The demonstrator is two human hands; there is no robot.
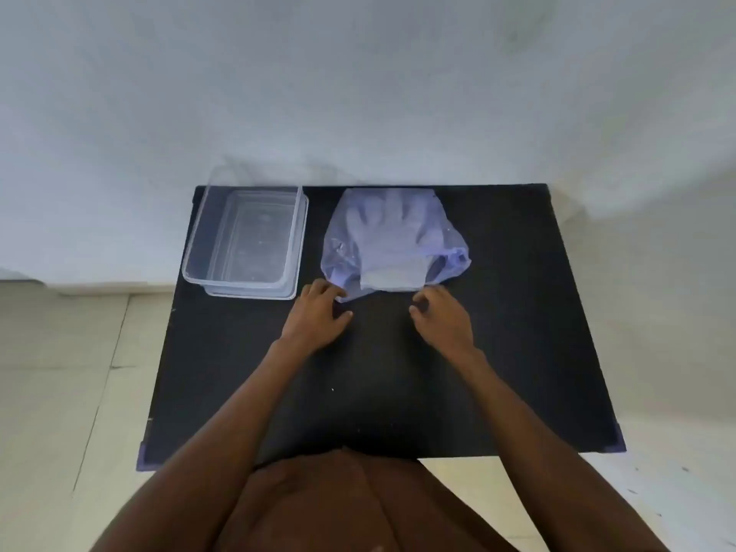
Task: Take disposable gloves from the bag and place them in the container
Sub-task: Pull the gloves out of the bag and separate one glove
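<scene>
A thin bluish plastic bag (pixel 338 249) lies flat on the black table (pixel 382 392) at the back centre. Pale disposable gloves (pixel 388 241) show through it, fingers pointing away from me, cuff at the bag's near opening. My left hand (pixel 318 312) pinches the bag's near left edge. My right hand (pixel 440 312) has its fingers curled at the near right edge of the opening, touching the plastic. A clear rectangular container (pixel 199 241) stands open at the back left of the table, nothing in it.
The container rests on what looks like its clear lid (pixel 292 294). A white wall (pixel 358 93) rises right behind the table. Pale floor tiles (pixel 59 392) lie on both sides. Purple corner caps (pixel 143 462) mark the table's near corners.
</scene>
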